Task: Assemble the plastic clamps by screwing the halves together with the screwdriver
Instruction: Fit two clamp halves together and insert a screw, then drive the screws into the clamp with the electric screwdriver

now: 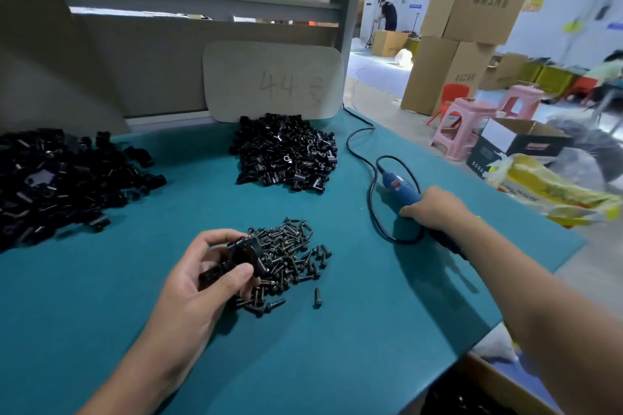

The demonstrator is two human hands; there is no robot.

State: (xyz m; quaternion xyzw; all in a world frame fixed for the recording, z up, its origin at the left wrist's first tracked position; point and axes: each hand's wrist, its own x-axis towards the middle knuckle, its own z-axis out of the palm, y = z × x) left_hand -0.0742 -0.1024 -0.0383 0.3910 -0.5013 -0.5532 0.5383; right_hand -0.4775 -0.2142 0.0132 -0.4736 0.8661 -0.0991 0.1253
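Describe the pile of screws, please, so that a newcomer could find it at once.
On the teal table, three dark heaps lie. The pile of screws is the nearest, beside the left hand. Unlike the two heaps of chunky black plastic parts behind, it holds thin metal pins.

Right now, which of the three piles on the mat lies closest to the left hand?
The screw pile, directly beside the left hand holding a black clamp; both black plastic part piles sit farther back.

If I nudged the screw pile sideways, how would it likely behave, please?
The screw pile would probably scatter rather than slide as one: the screws lie loose. Strays would likely roll in curves, being round with wider heads. The mat looks matte, so they may stop soon.
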